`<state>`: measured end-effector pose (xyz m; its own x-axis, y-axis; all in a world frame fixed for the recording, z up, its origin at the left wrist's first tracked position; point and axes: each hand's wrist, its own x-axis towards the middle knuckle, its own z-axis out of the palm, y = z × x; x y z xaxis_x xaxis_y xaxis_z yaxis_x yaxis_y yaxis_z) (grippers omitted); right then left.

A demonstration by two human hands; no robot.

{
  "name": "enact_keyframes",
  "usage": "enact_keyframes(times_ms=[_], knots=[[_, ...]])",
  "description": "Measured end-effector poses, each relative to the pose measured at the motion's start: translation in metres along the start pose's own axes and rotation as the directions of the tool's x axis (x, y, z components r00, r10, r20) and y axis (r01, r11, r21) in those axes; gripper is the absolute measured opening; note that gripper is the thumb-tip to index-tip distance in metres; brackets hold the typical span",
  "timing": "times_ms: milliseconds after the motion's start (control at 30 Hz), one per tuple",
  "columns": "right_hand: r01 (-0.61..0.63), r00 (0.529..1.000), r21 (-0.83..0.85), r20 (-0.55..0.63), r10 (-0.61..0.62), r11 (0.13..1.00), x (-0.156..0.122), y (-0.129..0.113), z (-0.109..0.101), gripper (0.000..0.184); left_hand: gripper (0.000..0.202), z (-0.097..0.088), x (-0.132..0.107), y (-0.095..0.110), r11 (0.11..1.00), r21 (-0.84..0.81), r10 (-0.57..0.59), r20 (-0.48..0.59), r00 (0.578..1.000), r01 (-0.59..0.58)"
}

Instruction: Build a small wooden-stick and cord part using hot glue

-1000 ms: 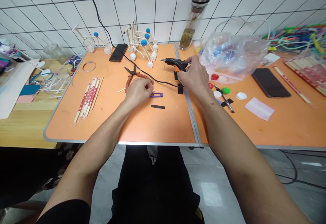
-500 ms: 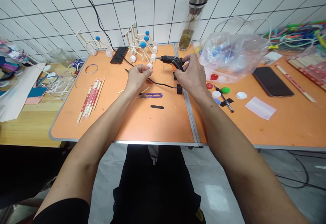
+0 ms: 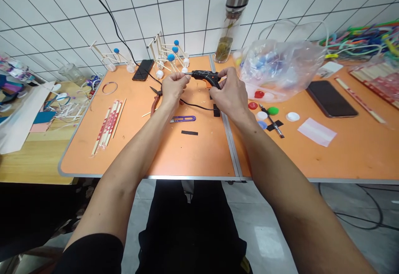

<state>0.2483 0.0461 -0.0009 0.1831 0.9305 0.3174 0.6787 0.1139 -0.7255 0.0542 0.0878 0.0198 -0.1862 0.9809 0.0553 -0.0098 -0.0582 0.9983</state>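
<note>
My right hand grips a black and orange glue gun, held level above the orange table with its nozzle pointing left. My left hand is raised with pinched fingers right at the nozzle tip; what it pinches is too small to name. The gun's black cord trails across the table under my hands. Below my left hand lie red-handled pliers, a purple thread snip and a short wooden stick.
Stick models with blue balls and a black phone stand at the back. Wrapped chopsticks lie left. A glass bottle, a clear bag of caps, loose bottle caps, a second phone and pink paper sit right.
My left hand lifted off the table near the purple snip and rose to the glue gun's nozzle. My right hand shifted the gun slightly left and up.
</note>
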Motion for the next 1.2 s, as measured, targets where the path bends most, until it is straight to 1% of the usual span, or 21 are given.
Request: enact_keyframes(times_ms=[200, 333, 433, 533, 633, 733, 800, 900, 1000, 1100, 1200], knots=[[0.048, 0.999, 0.019, -0.025, -0.047, 0.999, 0.0, 0.003, 0.003, 0.044, 0.025, 0.001, 0.003, -0.004, 1.0, 0.006, 0.025, 0.008, 1.0, -0.025], [0.014, 1.0, 0.023, -0.011, -0.014, 1.0, 0.001, 0.004, 0.004, 0.042, 0.025, 0.0, 0.007, -0.007, 0.997, 0.043, 0.062, 0.015, 0.998, -0.063], [0.018, 0.999, 0.041, -0.034, -0.017, 0.999, 0.004, 0.006, 0.001, 0.044, 0.028, -0.002, 0.013, -0.011, 0.992, 0.098, 0.074, 0.025, 0.997, -0.076], [0.034, 0.998, 0.061, -0.061, -0.03, 0.998, 0.006, 0.009, -0.003, 0.044, 0.032, -0.005, 0.021, -0.017, 0.978, 0.2, 0.059, 0.036, 0.998, -0.065], [-0.019, 0.997, 0.05, -0.069, 0.023, 0.999, 0.009, 0.009, -0.006, 0.043, 0.035, -0.004, 0.026, -0.022, 0.926, 0.355, 0.102, 0.089, 0.991, -0.127], [-0.028, 0.996, 0.038, -0.078, 0.031, 0.999, 0.01, 0.009, -0.008, 0.043, 0.036, 0.002, 0.03, -0.022, 0.804, 0.563, 0.118, 0.167, 0.979, -0.193], [-0.01, 0.996, 0.034, -0.088, 0.013, 0.999, 0.011, 0.009, -0.009, 0.041, 0.039, 0.008, 0.033, -0.022, 0.73, 0.653, 0.108, 0.18, 0.978, -0.201], [-0.022, 0.994, 0.03, -0.109, 0.026, 0.999, 0.013, 0.011, -0.01, 0.036, 0.045, 0.015, 0.041, -0.022, 0.703, 0.671, 0.141, 0.192, 0.971, -0.234], [-0.049, 0.992, 0.035, -0.119, 0.052, 0.998, 0.015, 0.013, -0.012, 0.036, 0.036, 0.015, 0.049, -0.026, 0.672, 0.671, 0.17, 0.274, 0.947, -0.314], [-0.047, 0.992, 0.044, -0.118, 0.052, 0.998, 0.017, 0.016, -0.01, 0.037, 0.03, 0.01, 0.052, -0.029, 0.644, 0.682, 0.144, 0.338, 0.93, -0.348], [-0.046, 0.993, 0.044, -0.106, 0.051, 0.998, 0.017, 0.018, -0.008, 0.038, 0.027, 0.008, 0.049, -0.03, 0.612, 0.707, 0.128, 0.354, 0.927, -0.354]])
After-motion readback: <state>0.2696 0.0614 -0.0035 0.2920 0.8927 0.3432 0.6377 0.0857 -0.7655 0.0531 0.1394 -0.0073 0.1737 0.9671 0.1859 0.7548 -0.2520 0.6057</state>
